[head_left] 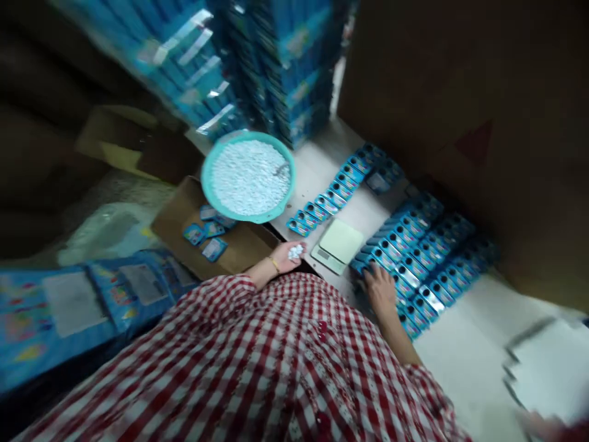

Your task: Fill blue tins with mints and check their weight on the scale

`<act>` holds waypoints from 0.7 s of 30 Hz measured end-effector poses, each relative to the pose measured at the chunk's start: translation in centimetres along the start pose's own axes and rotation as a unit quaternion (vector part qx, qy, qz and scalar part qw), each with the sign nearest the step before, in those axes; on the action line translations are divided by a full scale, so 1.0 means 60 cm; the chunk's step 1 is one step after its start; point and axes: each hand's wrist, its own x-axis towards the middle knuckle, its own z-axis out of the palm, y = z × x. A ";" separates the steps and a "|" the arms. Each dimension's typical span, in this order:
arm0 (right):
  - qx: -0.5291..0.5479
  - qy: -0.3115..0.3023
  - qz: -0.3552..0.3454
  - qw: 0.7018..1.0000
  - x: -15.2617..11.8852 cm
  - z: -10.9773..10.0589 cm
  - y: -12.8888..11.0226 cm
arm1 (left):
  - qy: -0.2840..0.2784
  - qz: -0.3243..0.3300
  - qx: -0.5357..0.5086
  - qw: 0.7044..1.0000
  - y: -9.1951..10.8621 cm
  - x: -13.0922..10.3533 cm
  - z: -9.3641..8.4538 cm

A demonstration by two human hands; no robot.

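Observation:
In the cupped palm of my left hand (285, 258) lies a small pile of white pellets (296, 252). That hand is held palm up at the table's near edge, beside a pale kitchen scale (340, 241) with nothing on its plate. Further off stands a turquoise basin (207, 178) full of the same kind of white pellets. My right hand (381, 288) reaches over the near end of rows of small blue packs (407, 236), its fingers a little apart and touching them. Blur hides the fingertips, and I see no pack lifted.
A line of blue packs (338, 190) runs behind the scale. An open cardboard box (239, 245) with several blue packs stands left. Tall wrapped blue stacks (294, 67) rise at the back. White sheets (550, 368) lie right, near another person's blurred hand (538, 423).

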 end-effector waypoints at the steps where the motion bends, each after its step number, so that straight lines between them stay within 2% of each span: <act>1: -0.005 0.020 0.016 1.000 -0.009 0.012 -0.004 | -0.014 -0.004 -0.002 1.000 -0.004 0.000 0.004; 4: 0.019 0.086 0.008 0.996 -0.016 0.028 0.003 | -0.043 -0.016 -0.003 0.999 -0.010 0.001 0.003; 5: 0.024 0.115 0.001 0.993 -0.014 0.025 0.006 | -0.042 -0.015 -0.003 0.999 -0.010 0.000 0.000; 8: -0.022 0.130 -0.065 0.989 0.007 -0.007 0.003 | -0.028 -0.005 -0.012 1.000 -0.014 -0.005 -0.010; 10: -0.073 0.122 -0.109 0.984 0.039 -0.030 -0.015 | -0.023 -0.003 -0.016 1.000 -0.019 -0.009 -0.012; 12: -0.109 0.109 -0.135 0.979 0.083 -0.038 -0.041 | -0.023 0.000 -0.016 1.000 -0.022 -0.011 -0.011; 16: -0.107 0.088 -0.138 0.981 0.154 -0.013 -0.071 | -0.029 0.016 -0.006 0.999 -0.027 -0.014 -0.012; 18: -0.059 0.097 -0.137 0.984 0.156 -0.001 -0.068 | -0.027 0.028 -0.003 0.999 -0.030 -0.015 -0.017; 21: 0.033 0.145 -0.112 0.983 0.123 -0.008 -0.073 | -0.018 0.037 -0.010 0.999 -0.034 -0.011 -0.024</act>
